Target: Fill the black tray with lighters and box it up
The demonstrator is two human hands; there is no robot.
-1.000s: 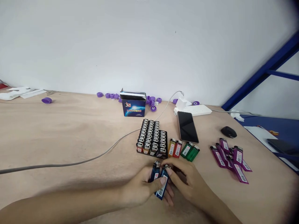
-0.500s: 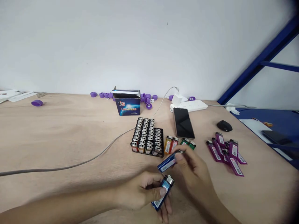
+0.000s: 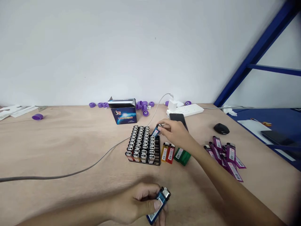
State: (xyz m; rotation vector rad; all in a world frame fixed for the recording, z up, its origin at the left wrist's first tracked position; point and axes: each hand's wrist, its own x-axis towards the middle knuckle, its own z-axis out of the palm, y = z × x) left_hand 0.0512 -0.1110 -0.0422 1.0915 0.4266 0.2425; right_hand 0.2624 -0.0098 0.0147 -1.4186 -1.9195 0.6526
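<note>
My left hand (image 3: 137, 202) is closed around a blue lighter (image 3: 157, 207) with a white label, its metal top pointing up and right, low over the table's front. My right hand (image 3: 176, 132) pinches another blue lighter (image 3: 155, 132) by its metal end, tilted over the back right corner of a black tray (image 3: 157, 152). Rows of upright lighters (image 3: 139, 142) fill most of that tray, and bare slots show along its right side. Just right of the tray lie a yellow lighter (image 3: 164, 152), a red lighter (image 3: 170, 153) and green lighters (image 3: 182, 156).
Purple lighters (image 3: 231, 152) lie piled at the right, near a black mouse (image 3: 221, 128). Behind the tray stand an opened lighter box (image 3: 124, 115) and purple caps (image 3: 144, 106). A phone (image 3: 176, 117), partly covered by my right hand, lies before a power strip (image 3: 188, 110). A grey cable (image 3: 82, 169) crosses the left.
My right hand has moved from beside my left hand, forward and left to the tray's back corner, carrying its blue lighter. My left hand still grips its lighter, slightly lower. The camera view has shifted.
</note>
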